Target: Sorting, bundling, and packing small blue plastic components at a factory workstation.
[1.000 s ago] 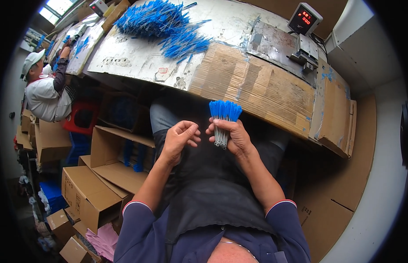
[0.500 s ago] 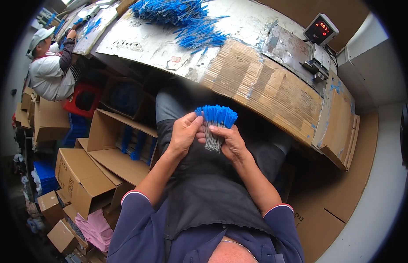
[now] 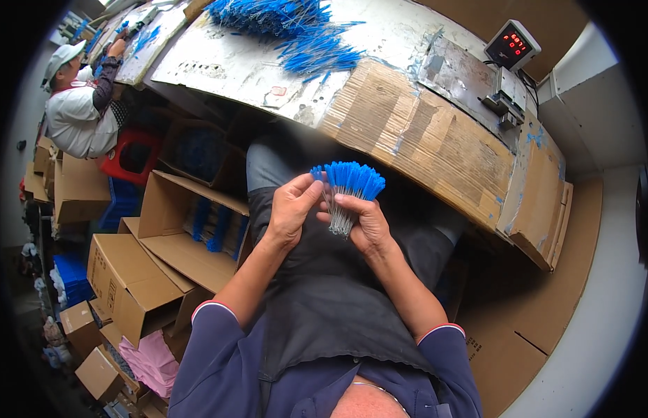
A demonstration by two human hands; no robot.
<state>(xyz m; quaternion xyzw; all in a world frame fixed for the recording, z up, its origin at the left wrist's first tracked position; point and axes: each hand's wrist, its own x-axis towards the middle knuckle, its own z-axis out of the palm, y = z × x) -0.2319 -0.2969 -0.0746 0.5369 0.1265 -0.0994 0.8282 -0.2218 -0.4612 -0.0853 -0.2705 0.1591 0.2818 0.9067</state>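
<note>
Over my lap, my right hand (image 3: 366, 221) grips a fanned bundle of thin wire brushes (image 3: 355, 180) with blue heads up and bare wire stems down. Its thumb presses across the stems, and small loops show at their lower ends. Beside it, my left hand (image 3: 293, 209) pinches a few blue-headed wire brushes (image 3: 318, 173) between thumb and fingers, at the left edge of the bundle. How many it holds is hidden by the fingers. On the white table ahead lies a large heap of the same wire brushes (image 3: 268, 17), with a looser pile (image 3: 317, 52) beside it.
Flattened cardboard (image 3: 421, 143) covers the table's near edge. A counter with a red display (image 3: 512, 45) stands at the far right, by a metal fixture (image 3: 504, 104). Open cardboard boxes (image 3: 191, 261) crowd my left. A co-worker (image 3: 83, 111) sits beyond, near a red stool (image 3: 132, 157).
The bundle in my right hand has spread a little and shifted slightly right. A small gap now shows between it and the pieces in my left hand.
</note>
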